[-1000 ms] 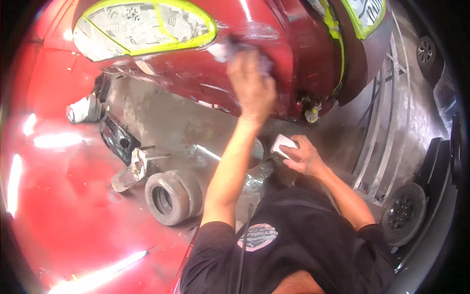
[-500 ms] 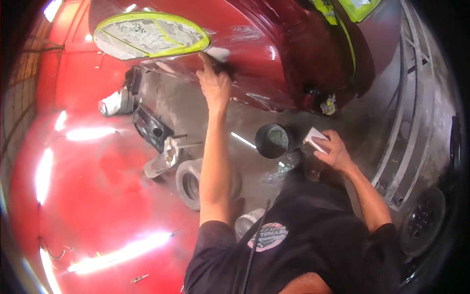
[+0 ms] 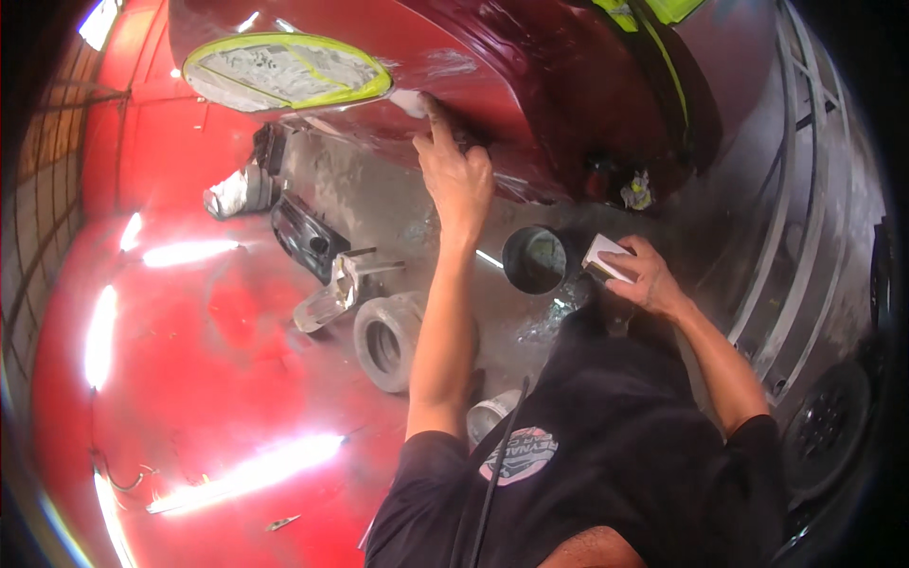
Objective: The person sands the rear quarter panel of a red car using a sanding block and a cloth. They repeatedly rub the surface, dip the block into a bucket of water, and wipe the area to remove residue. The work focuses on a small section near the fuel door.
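My left hand (image 3: 453, 170) reaches up to the red car panel (image 3: 502, 114), its index finger stretched onto a pale patch (image 3: 405, 102) just right of a window (image 3: 282, 71) masked with yellow tape and paper. Its other fingers are partly bent and apart, and I see nothing held in them; dark shadow lies beside it. My right hand (image 3: 632, 270), lower and to the right, grips a white rectangular block (image 3: 602, 254) with a darker edge, away from the panel. A black bucket (image 3: 534, 258) with liquid stands just left of that block.
A tire (image 3: 383, 346), a dark plastic part (image 3: 301, 239) and a wrapped stool-like object (image 3: 346, 279) lie below the car. A red glossy surface (image 3: 218, 360) fills the left. Metal rails (image 3: 795, 284) run along the right, beside a dark wheel (image 3: 819, 431). A pale container (image 3: 488, 417) is near my body.
My left hand was blurred farther right on the panel, went left, and is now slightly right again, finger extended. The view has shifted, bringing the bucket into clearer sight. My right hand still grips the block.
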A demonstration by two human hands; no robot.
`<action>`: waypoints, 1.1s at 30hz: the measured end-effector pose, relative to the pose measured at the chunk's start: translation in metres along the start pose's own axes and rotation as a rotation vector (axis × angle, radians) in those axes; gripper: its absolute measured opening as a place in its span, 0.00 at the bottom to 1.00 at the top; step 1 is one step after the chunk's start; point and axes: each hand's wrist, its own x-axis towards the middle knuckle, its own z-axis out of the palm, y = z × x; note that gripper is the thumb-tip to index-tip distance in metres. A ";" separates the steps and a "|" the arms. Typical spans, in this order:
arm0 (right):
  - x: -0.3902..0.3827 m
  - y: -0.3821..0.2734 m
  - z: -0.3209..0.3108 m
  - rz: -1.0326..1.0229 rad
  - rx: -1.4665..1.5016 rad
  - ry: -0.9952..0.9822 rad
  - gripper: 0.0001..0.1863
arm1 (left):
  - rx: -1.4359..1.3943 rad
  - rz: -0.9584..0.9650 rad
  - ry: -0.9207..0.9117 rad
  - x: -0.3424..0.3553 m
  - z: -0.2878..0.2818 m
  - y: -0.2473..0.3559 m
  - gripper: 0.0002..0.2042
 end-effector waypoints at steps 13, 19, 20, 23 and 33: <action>-0.001 0.002 -0.004 0.053 0.203 0.059 0.31 | -0.119 0.129 -0.029 -0.006 0.004 -0.016 0.48; -0.015 0.019 -0.005 0.169 0.594 0.194 0.35 | -0.349 0.016 0.017 0.023 0.014 -0.061 0.48; -0.018 0.024 -0.008 0.152 0.594 0.197 0.36 | -0.428 0.055 0.018 0.020 0.021 -0.066 0.47; -0.012 0.036 0.010 0.247 1.035 0.249 0.38 | -0.444 0.195 0.079 0.005 0.027 -0.072 0.45; 0.035 -0.038 0.069 0.068 0.480 0.363 0.32 | -1.334 -0.722 -0.520 -0.161 0.049 -0.082 0.21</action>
